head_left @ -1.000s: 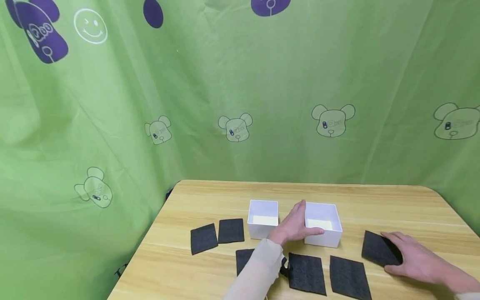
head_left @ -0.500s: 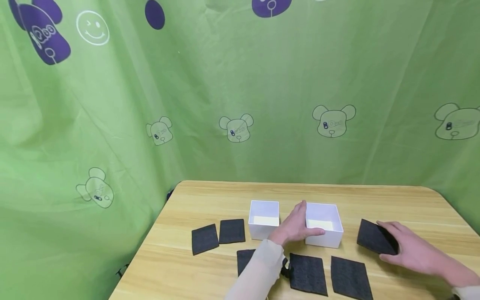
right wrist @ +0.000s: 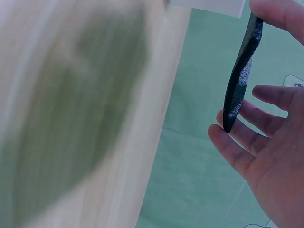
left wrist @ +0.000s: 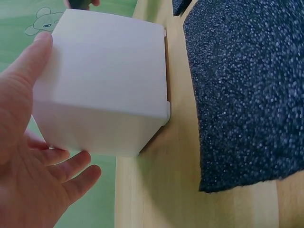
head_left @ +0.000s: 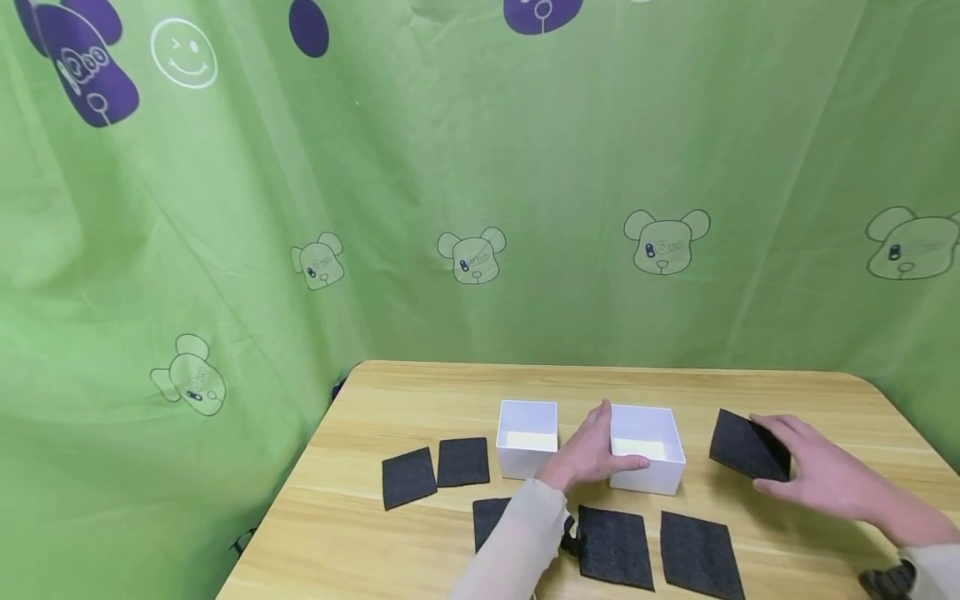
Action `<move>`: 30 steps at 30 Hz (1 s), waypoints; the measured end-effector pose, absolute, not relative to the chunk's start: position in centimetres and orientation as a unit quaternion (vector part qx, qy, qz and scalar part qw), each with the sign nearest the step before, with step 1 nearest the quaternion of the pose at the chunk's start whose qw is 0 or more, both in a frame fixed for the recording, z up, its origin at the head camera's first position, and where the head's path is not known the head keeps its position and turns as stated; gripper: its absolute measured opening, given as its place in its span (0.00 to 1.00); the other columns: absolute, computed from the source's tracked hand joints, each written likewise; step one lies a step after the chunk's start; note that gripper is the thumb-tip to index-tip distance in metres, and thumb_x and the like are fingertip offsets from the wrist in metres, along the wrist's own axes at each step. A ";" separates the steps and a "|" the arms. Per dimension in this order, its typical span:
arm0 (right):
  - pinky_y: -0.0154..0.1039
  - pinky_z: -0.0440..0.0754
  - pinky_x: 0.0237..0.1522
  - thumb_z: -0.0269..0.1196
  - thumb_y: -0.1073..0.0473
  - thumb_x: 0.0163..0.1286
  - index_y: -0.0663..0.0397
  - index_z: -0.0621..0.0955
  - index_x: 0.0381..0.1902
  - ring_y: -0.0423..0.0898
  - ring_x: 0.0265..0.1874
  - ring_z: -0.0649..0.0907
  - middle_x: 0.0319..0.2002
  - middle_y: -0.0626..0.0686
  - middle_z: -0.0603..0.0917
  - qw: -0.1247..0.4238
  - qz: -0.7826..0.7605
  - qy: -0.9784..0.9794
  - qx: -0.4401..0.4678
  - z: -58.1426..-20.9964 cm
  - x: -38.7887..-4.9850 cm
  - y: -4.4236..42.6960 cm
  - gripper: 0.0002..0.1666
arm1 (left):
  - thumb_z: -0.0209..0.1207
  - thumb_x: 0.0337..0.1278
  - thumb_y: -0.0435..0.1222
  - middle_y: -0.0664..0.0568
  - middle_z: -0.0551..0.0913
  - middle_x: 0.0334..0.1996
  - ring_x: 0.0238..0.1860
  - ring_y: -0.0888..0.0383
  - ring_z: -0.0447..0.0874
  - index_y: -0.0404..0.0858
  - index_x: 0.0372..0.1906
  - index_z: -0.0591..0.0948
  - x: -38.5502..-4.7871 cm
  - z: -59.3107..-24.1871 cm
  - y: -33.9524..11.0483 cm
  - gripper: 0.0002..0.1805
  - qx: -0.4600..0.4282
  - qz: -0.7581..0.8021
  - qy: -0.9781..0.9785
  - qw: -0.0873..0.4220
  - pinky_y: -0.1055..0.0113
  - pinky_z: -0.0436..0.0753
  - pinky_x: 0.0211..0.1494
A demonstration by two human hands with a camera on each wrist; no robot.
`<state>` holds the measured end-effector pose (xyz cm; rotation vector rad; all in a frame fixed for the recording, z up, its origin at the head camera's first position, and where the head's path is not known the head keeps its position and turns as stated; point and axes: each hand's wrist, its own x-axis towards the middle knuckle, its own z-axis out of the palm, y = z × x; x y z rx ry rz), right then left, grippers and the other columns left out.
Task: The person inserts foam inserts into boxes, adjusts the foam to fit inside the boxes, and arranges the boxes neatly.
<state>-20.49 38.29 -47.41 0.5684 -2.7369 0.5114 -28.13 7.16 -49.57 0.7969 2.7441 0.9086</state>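
Note:
My left hand [head_left: 587, 451] holds the right-hand white box [head_left: 651, 480] on the table, its thumb across the near wall and its fingers along the left side. In the left wrist view, the thumb and fingers of that hand lie against two faces of the same box [left wrist: 109, 66]. Off the table to the right, a black square foam-like pad [head_left: 738, 443] is gripped by my right hand [head_left: 825, 471]. The right wrist view shows this pad [right wrist: 236, 85] edge-on, slightly bowed between thumb and fingertips. Inside, the gripped box shows a pale floor.
Another white box [head_left: 525, 461] stands to the left. Two black pads, one [head_left: 408, 478] beside the other [head_left: 462, 462], lie left of it. Along the front lie more pads, including one [head_left: 617, 547] and another [head_left: 700, 554]; my left sleeve [head_left: 517, 542] partly covers a third.
My right hand has raised the black pad from the table and carried it up and slightly left, toward the boxes. My left hand has stayed on its box.

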 end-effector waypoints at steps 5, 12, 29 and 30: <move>0.51 0.61 0.63 0.77 0.47 0.45 0.69 0.63 0.65 0.64 0.52 0.71 0.56 0.67 0.69 0.151 0.172 -0.953 0.199 -46.4 -21.0 37.6 0.57 | 0.60 0.47 0.63 0.48 0.48 0.74 0.71 0.59 0.50 0.39 0.75 0.42 -28.0 -49.6 7.1 0.60 0.260 0.308 0.912 0.076 0.67 0.57 0.69; 0.66 0.70 0.46 0.77 0.46 0.43 0.71 0.65 0.63 0.68 0.51 0.71 0.55 0.69 0.70 0.145 0.165 -0.950 0.222 -44.9 -21.8 36.0 0.57 | 0.62 0.46 0.62 0.48 0.49 0.74 0.71 0.58 0.51 0.39 0.75 0.42 -27.9 -49.6 7.0 0.61 0.260 0.314 0.910 0.077 0.66 0.57 0.69; 0.67 0.68 0.53 0.74 0.44 0.47 0.68 0.64 0.66 0.68 0.55 0.70 0.58 0.71 0.68 0.103 0.170 -0.949 0.246 -43.7 -23.7 32.1 0.56 | 0.62 0.46 0.62 0.49 0.50 0.73 0.70 0.58 0.52 0.39 0.75 0.41 -27.9 -49.7 6.8 0.61 0.261 0.326 0.905 0.078 0.66 0.59 0.69; 0.66 0.68 0.53 0.74 0.44 0.47 0.68 0.64 0.66 0.68 0.55 0.70 0.59 0.70 0.68 0.102 0.170 -0.948 0.247 -43.7 -23.9 31.9 0.55 | 0.62 0.46 0.62 0.49 0.50 0.73 0.70 0.58 0.52 0.39 0.75 0.41 -27.9 -49.7 6.8 0.61 0.260 0.329 0.904 0.079 0.66 0.60 0.69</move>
